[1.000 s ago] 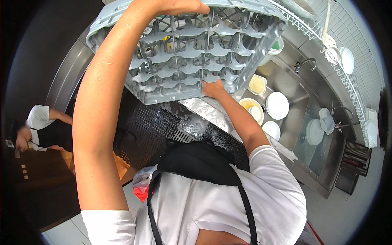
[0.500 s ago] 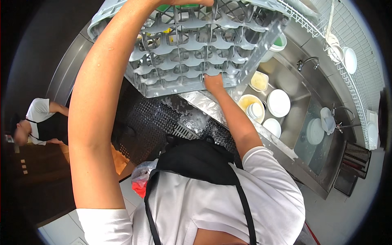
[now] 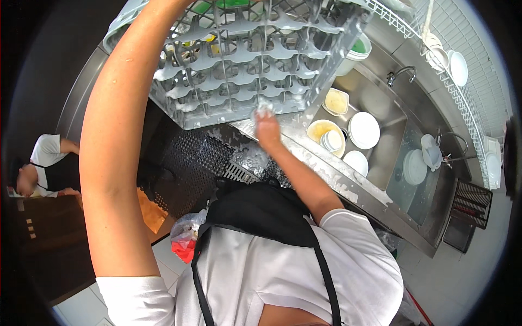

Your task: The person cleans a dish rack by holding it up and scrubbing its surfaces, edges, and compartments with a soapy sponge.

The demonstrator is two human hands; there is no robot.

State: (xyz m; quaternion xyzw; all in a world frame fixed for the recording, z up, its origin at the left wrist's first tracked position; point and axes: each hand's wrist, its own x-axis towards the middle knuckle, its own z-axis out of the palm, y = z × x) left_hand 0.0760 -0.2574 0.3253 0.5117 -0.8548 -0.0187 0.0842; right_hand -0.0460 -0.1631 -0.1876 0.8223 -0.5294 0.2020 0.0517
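Note:
A grey plastic dish rack (image 3: 239, 54) with a grid of compartments is tilted up before me, wet and streaked with white foam. My left forearm stretches up along the rack's left side, and its hand is cut off by the top edge. My right hand (image 3: 267, 129) is at the rack's lower rim, closed and smeared by motion. Something whitish and foamy (image 3: 264, 105) shows at its fingertips; I cannot make out whether it is a scrubber or only suds.
To the right, a steel sink (image 3: 394, 122) holds stacked white plates (image 3: 364, 130), a bowl (image 3: 317, 131) and a square dish (image 3: 336, 101). A green-and-white bucket (image 3: 356, 54) stands behind. A white wire shelf (image 3: 462, 106) runs along the wall. At far left is another person (image 3: 51, 163).
My right hand has drawn out from the rack's lower compartments to its rim, and foam now shows at the fingertips. The rack, left arm and sink sit slightly further left in view.

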